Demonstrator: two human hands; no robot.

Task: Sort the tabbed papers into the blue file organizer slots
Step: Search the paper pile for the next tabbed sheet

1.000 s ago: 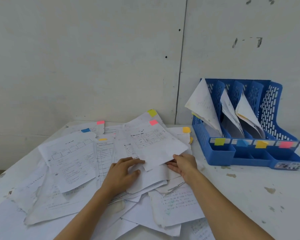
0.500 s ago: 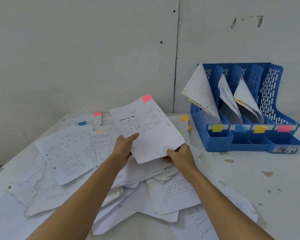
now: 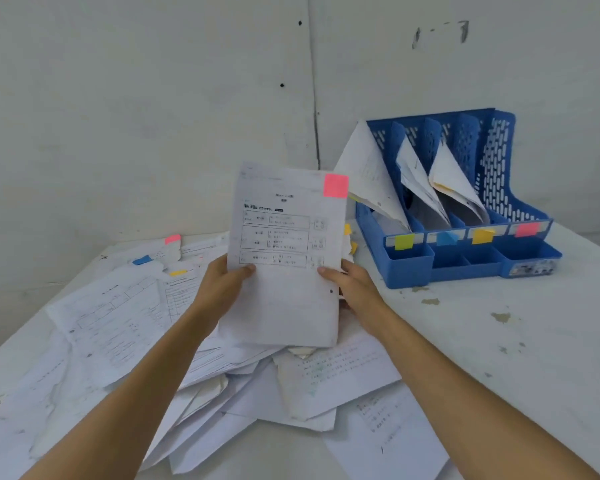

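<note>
Head view: left hand [image 3: 222, 289] and right hand [image 3: 355, 289] pinch the pink-tabbed paper [image 3: 284, 258] upright, probably to read its tab; blue organizer [image 3: 499, 161] sits at two o'clock.

Both forearms reach forward, converging. The left hand [image 3: 222, 289] and right hand [image 3: 355, 289] each pinch a side edge of the sheet [image 3: 284, 306], thumbs on near face.

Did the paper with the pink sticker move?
Yes. The pink-tabbed paper has risen off the paper pile and now stands upright, held by the left hand and right hand.
</note>
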